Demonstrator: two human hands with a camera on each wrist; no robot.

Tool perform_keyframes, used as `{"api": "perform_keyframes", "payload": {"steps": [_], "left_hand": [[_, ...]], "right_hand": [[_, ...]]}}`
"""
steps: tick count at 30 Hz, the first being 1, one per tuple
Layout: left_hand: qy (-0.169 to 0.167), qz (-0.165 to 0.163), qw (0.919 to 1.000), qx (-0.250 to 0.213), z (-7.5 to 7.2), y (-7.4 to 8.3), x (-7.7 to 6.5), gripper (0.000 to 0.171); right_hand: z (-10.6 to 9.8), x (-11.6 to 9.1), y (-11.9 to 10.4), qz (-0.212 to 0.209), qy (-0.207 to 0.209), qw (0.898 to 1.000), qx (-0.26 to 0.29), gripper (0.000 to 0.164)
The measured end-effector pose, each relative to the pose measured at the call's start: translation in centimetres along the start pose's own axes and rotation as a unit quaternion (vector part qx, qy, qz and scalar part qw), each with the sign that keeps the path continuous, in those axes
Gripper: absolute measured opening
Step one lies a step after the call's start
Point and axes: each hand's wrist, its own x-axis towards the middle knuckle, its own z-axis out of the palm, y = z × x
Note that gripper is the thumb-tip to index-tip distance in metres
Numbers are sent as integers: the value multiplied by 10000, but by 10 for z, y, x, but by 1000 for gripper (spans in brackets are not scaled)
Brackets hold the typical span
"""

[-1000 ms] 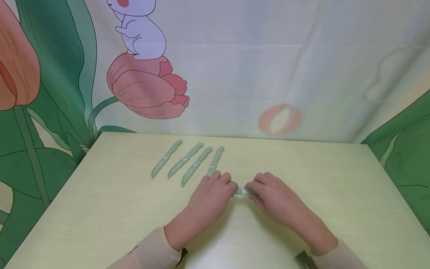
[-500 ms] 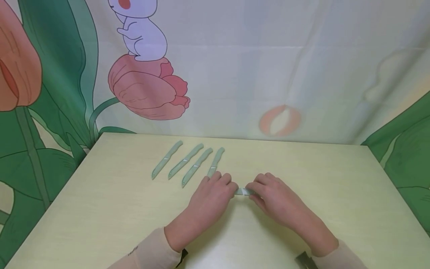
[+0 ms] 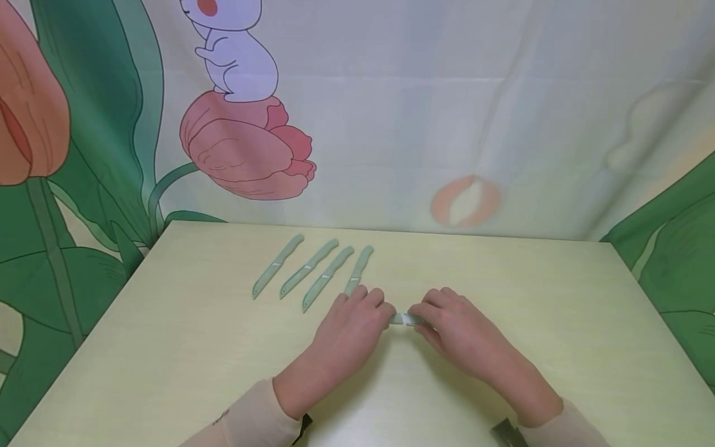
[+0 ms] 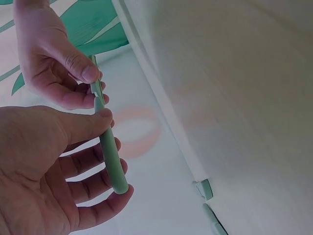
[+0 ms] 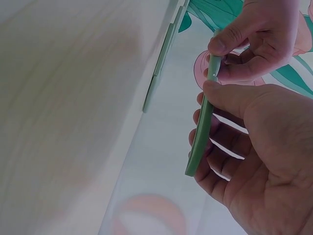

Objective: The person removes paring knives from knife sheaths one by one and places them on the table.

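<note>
A slim pale green knife [image 3: 397,318] with a white band at its middle is held level just above the table, both hands on it. My left hand [image 3: 353,332] pinches one end between thumb and fingers; that end looks thick and rounded in the left wrist view, where the knife [image 4: 113,164] runs along the fingers. The other end is gripped by my right hand [image 3: 462,332], and in the right wrist view this part of the knife [image 5: 199,134] looks flatter and slightly curved. Fingers hide much of it in the head view.
Several similar green knives [image 3: 328,278] lie side by side on the pale table [image 3: 195,347], left of centre, slanting the same way. The nearest one [image 3: 360,264] is partly covered by my left hand. Behind the table hangs a printed curtain [image 3: 385,124].
Both hands keep their hold on the knife with hardly any movement. The head view has shifted very slightly; the knives on the table stay put.
</note>
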Motion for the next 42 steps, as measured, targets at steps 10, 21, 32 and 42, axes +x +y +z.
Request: {"api": "perform_keyframes", "payload": {"steps": [10, 21, 32, 42], "left_hand": [[-77, -30, 10000, -14, -1, 0, 1, 9], [-108, -48, 9999, -109, -2, -1, 1, 10], [-111, -64, 9998, -128, -2, -1, 0, 12], [-125, -78, 9998, -111, -1, -2, 0, 11]], "right_hand": [[-1, 0, 2, 68, -24, 10000, 14, 24], [-1, 0, 3, 50, -69, 9999, 61, 23], [0, -1, 4, 31, -43, 10000, 55, 23], [-1, -1, 2, 164, -186, 9997, 51, 22]]}}
